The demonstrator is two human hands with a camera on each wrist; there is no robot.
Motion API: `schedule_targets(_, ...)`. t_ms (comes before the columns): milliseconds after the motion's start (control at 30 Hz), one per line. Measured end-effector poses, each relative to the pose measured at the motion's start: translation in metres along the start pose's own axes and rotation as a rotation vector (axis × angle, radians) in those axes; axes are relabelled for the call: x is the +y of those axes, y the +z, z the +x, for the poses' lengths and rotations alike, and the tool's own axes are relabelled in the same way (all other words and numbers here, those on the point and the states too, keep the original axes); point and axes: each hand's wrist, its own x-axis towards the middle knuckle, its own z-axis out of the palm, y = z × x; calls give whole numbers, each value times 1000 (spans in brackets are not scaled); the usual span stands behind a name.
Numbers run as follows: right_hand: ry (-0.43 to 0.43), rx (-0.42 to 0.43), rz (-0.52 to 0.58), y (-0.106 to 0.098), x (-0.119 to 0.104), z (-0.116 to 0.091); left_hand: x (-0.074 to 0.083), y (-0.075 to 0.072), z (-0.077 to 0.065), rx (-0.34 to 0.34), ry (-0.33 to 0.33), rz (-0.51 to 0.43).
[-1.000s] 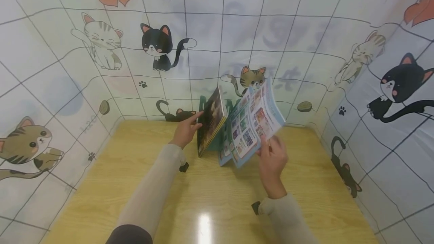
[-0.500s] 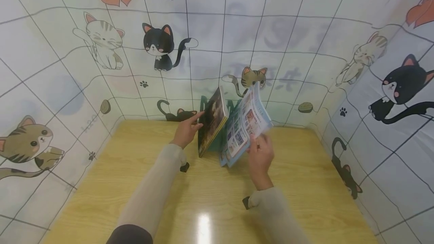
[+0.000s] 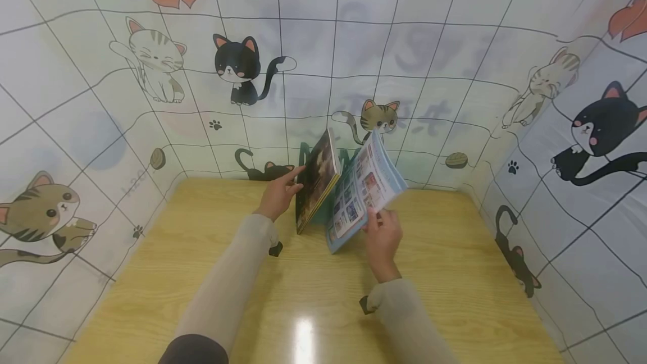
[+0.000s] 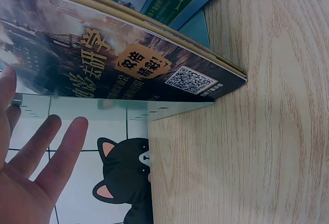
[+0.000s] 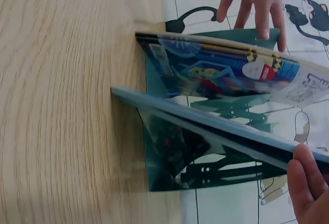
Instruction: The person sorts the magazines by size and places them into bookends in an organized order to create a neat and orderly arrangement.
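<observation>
Near the back of the table, a dark-covered magazine (image 3: pixel 315 184) leans in a green bookend (image 5: pixel 157 175) with cut-out sides. My left hand (image 3: pixel 277 196) is at its left side, fingers extended and spread by the bookend's side panel, as the left wrist view shows. My right hand (image 3: pixel 383 240) pinches the lower right edge of a light-blue magazine (image 3: pixel 360 187) printed with rows of small pictures. This one tilts to the right, its bottom corner low by the tabletop. In the right wrist view, a gap separates the two magazines, and the bookend's cut-out panels show behind them.
A wood-grain table (image 3: pixel 283 302) lies under both arms. Cloth walls (image 3: pixel 313 44) with printed cats and grid lines close it in at the back and on both sides. The bookend stands close to the back wall.
My right hand has moved left and slightly down with the light-blue magazine, bringing it nearer the dark one. Its fanned-out leaves have come together. The left hand stays in place.
</observation>
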Motion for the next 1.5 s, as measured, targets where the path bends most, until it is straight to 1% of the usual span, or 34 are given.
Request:
schedule_targets(167, -12, 8, -69, -4, 10, 3, 1, 0, 0, 14, 19, -14)
schedule_targets(233, 3, 4, -100, -7, 13, 4, 1, 0, -1, 18, 25, -18)
schedule_targets(333, 95, -33, -111, -10, 14, 4, -1, 0, 0, 20, 41, -4)
schedule_targets(433, 218, -96, -35, -13, 13, 6, -2, 2, 0, 24, 49, 4)
schedule_targets(467, 247, -117, -3, -14, 12, 7, -3, 2, 0, 28, 51, 5)
schedule_targets(567, 274, -179, 44, -14, 8, 10, -4, 2, 0, 31, 50, -3)
schedule_targets(633, 251, -206, 15, -13, 5, 13, -6, 2, 0, 29, 45, -9)
schedule_targets(733, 216, -212, -48, -11, 2, 17, -8, 2, 0, 29, 45, -12)
schedule_targets(800, 187, -193, -86, -10, 0, 19, -9, 3, 0, 28, 42, -14)
schedule_targets(967, 103, -144, -121, -6, -4, 24, -6, 3, 1, 22, 28, -15)
schedule_targets(1167, 6, -129, -152, -5, -4, 31, -4, 3, 2, 13, 17, 2)
schedule_targets(1300, -27, -125, -153, -5, -3, 33, -3, 3, 2, 5, 12, 4)
schedule_targets(1500, -57, -146, -152, -3, -3, 32, -2, 2, 1, 17, 23, 6)
